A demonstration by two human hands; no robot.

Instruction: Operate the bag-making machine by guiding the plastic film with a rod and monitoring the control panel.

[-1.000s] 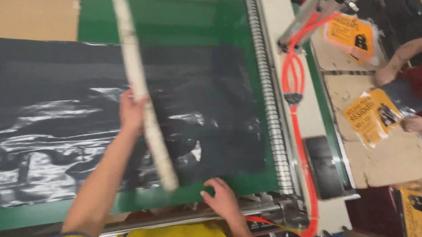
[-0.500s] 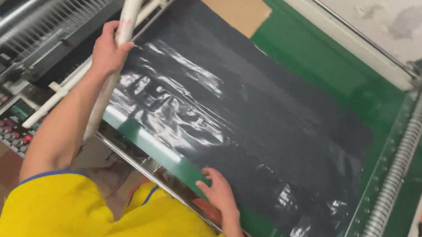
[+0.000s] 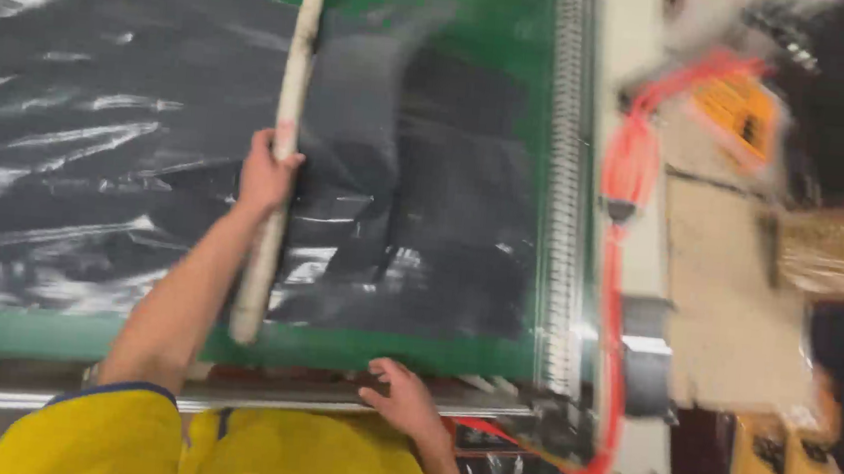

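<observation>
My left hand [image 3: 268,173] grips a long pale tube [image 3: 283,146] that lies lengthwise across a glossy black plastic sheet [image 3: 97,161]. The sheet is spread over a green table bed [image 3: 433,353]. To the right of the tube the sheet is darker and bunched into folds. My right hand [image 3: 407,398] rests with spread fingers on the table's near edge, by a metal rail [image 3: 279,401], and holds nothing.
A ridged metal roller [image 3: 569,178] runs along the bed's right edge. A red coiled hose [image 3: 618,242] hangs beside it. Further right lie cardboard [image 3: 729,291] and orange packets [image 3: 738,111], blurred. My yellow shirt [image 3: 224,452] fills the bottom.
The view has swung back to the right, so the roller and the hose show again. My left hand still holds the tube, now upright in the frame. My right hand stays at the near edge.
</observation>
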